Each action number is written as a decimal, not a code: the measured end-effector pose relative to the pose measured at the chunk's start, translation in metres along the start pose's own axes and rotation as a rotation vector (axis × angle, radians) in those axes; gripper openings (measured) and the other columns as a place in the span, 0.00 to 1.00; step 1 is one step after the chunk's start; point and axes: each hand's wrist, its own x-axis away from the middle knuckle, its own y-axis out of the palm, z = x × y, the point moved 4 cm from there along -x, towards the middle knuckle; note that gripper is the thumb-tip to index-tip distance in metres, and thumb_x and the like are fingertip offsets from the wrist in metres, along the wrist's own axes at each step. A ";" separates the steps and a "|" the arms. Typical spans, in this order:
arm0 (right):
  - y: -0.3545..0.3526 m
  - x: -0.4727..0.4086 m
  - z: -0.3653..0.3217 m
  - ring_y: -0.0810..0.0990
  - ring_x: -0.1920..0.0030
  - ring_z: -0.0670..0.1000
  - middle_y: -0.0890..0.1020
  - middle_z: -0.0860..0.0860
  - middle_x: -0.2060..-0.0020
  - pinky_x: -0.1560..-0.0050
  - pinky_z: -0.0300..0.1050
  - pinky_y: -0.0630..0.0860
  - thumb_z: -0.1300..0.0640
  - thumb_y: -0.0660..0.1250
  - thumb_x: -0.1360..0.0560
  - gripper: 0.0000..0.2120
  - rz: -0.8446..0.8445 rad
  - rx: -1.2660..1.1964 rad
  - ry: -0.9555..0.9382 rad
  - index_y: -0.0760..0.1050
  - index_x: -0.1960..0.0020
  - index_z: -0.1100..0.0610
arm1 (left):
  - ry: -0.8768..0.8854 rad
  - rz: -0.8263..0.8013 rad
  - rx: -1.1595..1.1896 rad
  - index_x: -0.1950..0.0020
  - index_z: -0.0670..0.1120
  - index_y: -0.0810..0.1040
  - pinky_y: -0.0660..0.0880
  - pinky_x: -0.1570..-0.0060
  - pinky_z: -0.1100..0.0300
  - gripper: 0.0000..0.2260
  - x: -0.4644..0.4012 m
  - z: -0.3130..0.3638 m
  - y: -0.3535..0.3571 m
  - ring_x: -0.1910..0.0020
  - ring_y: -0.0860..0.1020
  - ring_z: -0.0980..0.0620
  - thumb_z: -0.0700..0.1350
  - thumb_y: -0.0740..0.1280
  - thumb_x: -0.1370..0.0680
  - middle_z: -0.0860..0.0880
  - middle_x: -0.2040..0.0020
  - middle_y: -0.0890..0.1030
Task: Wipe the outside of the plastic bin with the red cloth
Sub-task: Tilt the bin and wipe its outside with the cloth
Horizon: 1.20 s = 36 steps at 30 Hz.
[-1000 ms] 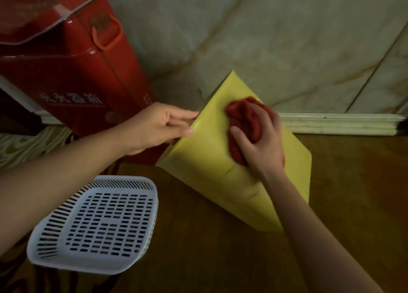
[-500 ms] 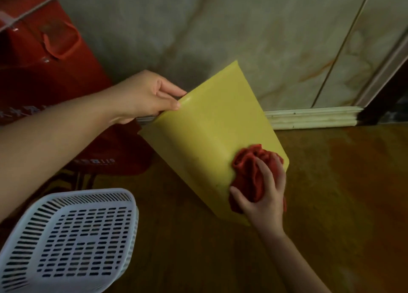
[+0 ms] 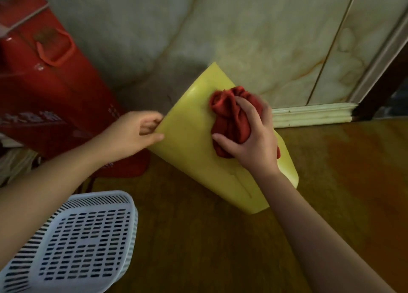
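- Progress: mid-wipe, by my read. The red cloth [image 3: 234,118] is pressed on the upward-facing side of the yellow plastic bin [image 3: 192,142], near that face's far end.
- Done vs left: can't tell from the surface which parts are clean. A few faint marks show on the near end of the face, so that patch likely still needs a pass. The other sides are hidden, so I'd assume they're still to do.
- Bin location: tipped over at an angle on the wooden floor [image 3: 198,248], just in front of the marble wall [image 3: 254,38], with the red box [image 3: 50,94] to its left. Whether the near end touches the floor I can't tell.
- Right hand [image 3: 249,138]: curled round the bunched cloth, fingers wrapped over it, pushing it onto the bin.
- Left hand [image 3: 132,133]: pinching the bin's left edge, thumb on the near face and fingers behind, to steady it.
- White slotted basket [image 3: 77,237] sits near left on the floor, apart from the bin and untouched.
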 end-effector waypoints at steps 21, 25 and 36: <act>-0.002 -0.042 -0.003 0.58 0.28 0.64 0.64 0.60 0.29 0.33 0.66 0.63 0.41 0.65 0.28 0.25 -0.084 0.186 -0.269 0.70 0.33 0.46 | -0.201 -0.059 0.259 0.54 0.45 0.80 0.76 0.65 0.67 0.09 -0.060 0.057 -0.015 0.70 0.80 0.59 0.34 0.63 0.27 0.54 0.71 0.83; -0.008 -0.009 0.060 0.56 0.26 0.62 0.62 0.58 0.27 0.30 0.66 0.58 0.38 0.63 0.29 0.26 -0.109 0.211 -0.078 0.68 0.32 0.42 | -0.366 -0.049 0.315 0.45 0.44 0.77 0.76 0.65 0.69 0.11 -0.048 0.020 -0.030 0.70 0.79 0.60 0.37 0.63 0.26 0.49 0.60 0.83; -0.015 0.004 0.057 0.57 0.27 0.58 0.60 0.56 0.27 0.29 0.62 0.58 0.46 0.67 0.28 0.23 0.107 0.045 0.331 0.70 0.33 0.46 | -0.104 0.201 0.190 0.30 0.53 0.63 0.74 0.52 0.66 0.30 -0.002 0.022 -0.002 0.58 0.80 0.60 0.35 0.67 0.28 0.51 0.55 0.84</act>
